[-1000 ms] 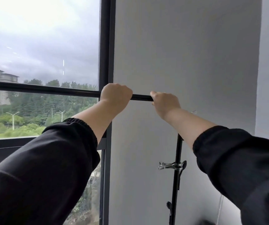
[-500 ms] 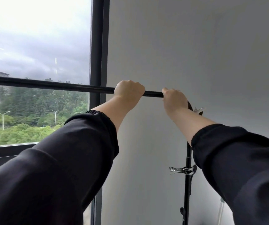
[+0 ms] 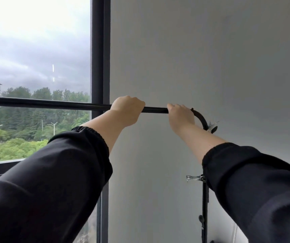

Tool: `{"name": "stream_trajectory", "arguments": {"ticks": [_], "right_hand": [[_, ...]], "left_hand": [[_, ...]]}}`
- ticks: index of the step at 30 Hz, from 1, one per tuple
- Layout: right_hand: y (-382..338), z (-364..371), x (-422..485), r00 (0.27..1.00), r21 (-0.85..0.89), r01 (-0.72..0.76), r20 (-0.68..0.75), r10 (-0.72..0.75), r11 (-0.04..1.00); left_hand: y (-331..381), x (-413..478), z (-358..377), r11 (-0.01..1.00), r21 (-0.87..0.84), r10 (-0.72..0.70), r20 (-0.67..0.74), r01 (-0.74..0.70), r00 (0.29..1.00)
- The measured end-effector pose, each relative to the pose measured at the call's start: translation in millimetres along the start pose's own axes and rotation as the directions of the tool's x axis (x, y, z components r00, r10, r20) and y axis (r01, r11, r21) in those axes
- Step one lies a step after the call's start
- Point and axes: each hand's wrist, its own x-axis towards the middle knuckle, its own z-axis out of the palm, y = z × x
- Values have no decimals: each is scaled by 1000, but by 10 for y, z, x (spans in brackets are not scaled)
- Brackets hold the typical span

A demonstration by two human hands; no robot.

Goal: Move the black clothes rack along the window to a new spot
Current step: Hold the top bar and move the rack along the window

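grey wall [image 3: 202,58] fills more view; both hands, left hand [image 3: 127,109] and right hand [image 3: 180,116], fingers wrapped round the black clothes rack [image 3: 35,104], have slid it rightward past the window [image 3: 35,67].

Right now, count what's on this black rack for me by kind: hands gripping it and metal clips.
Hands gripping the top bar: 2, left hand and right hand
Metal clips on the rack's upright: 2, upper clip and lower clip
Total: 4
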Motion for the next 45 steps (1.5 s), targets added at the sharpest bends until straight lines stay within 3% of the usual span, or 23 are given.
{"name": "stream_trajectory", "arguments": {"ticks": [8,12,19,26,30,35,45], "right_hand": [[178,92,-10,980,73,-199,28,197,977],[257,91,63,946,29,-319,64,316,947],[286,169,126,963,-88,-268,12,270,959],[527,272,-41,931,-80,-364,-39,362,928],[286,203,-77,968,-28,-249,-39,248,968],[-281,-7,-63,990,48,-84,-109,89,995],[-2077,-887,-331,924,254,255,-349,-158,933]], "left_hand": [[-79,-93,-58,972,154,-195,98,179,976],[120,34,-3,972,142,-203,86,190,975],[340,310,54,980,100,-184,98,174,978],[682,500,115,995,-42,-83,80,87,993],[526,383,49,991,-116,-55,45,60,997],[-64,-127,-94,993,25,-114,4,114,993],[-1409,-1766,-567,890,172,-397,-163,422,903]]}}
